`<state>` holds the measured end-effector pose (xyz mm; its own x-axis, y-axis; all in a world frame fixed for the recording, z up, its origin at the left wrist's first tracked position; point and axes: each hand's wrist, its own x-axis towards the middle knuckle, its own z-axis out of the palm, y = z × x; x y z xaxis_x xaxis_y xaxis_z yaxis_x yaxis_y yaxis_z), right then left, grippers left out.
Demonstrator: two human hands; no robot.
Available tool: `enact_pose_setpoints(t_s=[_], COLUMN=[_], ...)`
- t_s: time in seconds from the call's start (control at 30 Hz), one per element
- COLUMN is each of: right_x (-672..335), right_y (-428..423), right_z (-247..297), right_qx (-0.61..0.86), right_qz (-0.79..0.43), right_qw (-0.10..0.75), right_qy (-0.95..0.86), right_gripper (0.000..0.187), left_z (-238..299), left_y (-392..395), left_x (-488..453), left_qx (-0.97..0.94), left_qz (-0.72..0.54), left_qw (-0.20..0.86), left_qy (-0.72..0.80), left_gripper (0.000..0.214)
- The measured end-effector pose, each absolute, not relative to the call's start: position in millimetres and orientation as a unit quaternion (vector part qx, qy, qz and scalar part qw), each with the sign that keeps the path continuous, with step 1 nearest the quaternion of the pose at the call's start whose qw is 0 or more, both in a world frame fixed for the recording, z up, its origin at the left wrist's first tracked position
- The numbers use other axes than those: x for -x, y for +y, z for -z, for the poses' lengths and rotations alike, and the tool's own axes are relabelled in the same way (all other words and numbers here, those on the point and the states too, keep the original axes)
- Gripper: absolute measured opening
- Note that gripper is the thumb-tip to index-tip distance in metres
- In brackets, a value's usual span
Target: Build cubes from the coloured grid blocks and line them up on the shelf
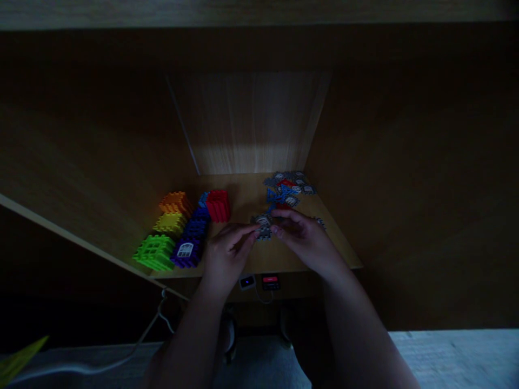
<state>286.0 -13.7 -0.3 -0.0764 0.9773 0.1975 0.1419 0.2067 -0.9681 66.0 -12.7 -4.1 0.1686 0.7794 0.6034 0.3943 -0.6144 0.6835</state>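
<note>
My left hand (229, 249) and my right hand (302, 237) meet over the middle of a small wooden table (243, 202). Both pinch grey interlocking plastic tiles (263, 227) between their fingertips, just above the tabletop. A loose heap of grey, blue and red tiles (288, 188) lies at the far right of the table, behind my right hand. To the left stand stacks of tiles sorted by colour: orange (175, 202), yellow (169, 222), green (154, 252), purple (186, 253), blue (197, 224) and red (218, 205).
The scene is dim, with dark wooden panels on both sides and a lit wooden panel (251, 124) behind the table. Two small lit devices (259, 282) sit under the table's front edge. A pale cable (141, 337) runs down to the floor at the left.
</note>
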Motion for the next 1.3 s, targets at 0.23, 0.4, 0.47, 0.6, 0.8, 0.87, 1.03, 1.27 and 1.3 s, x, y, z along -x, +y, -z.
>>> enact_pose_setpoints(t_s=[0.23, 0.4, 0.47, 0.6, 0.8, 0.87, 1.03, 1.27, 1.3], right_x=[-291, -290, -290, -290, -290, -290, -287, -273, -273], right_y=[-9, -6, -5, -3, -3, -2, -4, -13, -13], right_z=[8, 12, 13, 12, 10, 12, 12, 2, 3], right_qx=[0.435, 0.432, 0.451, 0.510, 0.514, 0.516, 0.447, 0.358, 0.361], right_qz=[-0.450, -0.442, -0.402, -0.273, -0.239, -0.264, -0.397, -0.495, -0.480], right_qw=[0.481, 0.483, 0.485, 0.472, 0.451, 0.451, 0.527, 0.548, 0.545], right_qy=[-0.614, -0.621, -0.633, -0.665, -0.689, -0.679, -0.605, -0.571, -0.585], right_gripper=[0.042, 0.043, 0.043, 0.040, 0.035, 0.037, 0.039, 0.038, 0.038], left_z=[3, 6, 5, 4, 4, 5, 6, 11, 12], left_y=[-13, -12, -11, -8, -5, -5, -6, -9, -8], left_x=[-67, -65, -64, -63, -62, -63, -63, -63, -64], left_qx=[-0.733, -0.719, -0.715, -0.706, -0.707, -0.709, -0.689, -0.669, -0.663], left_qz=[-0.501, -0.491, -0.481, -0.465, -0.447, -0.443, -0.474, -0.489, -0.494], left_qw=[0.211, 0.242, 0.256, 0.259, 0.218, 0.214, 0.246, 0.380, 0.396], left_qy=[0.409, 0.428, 0.437, 0.466, 0.503, 0.506, 0.489, 0.410, 0.399], left_gripper=[0.015, 0.017, 0.018, 0.020, 0.029, 0.030, 0.024, 0.041, 0.043])
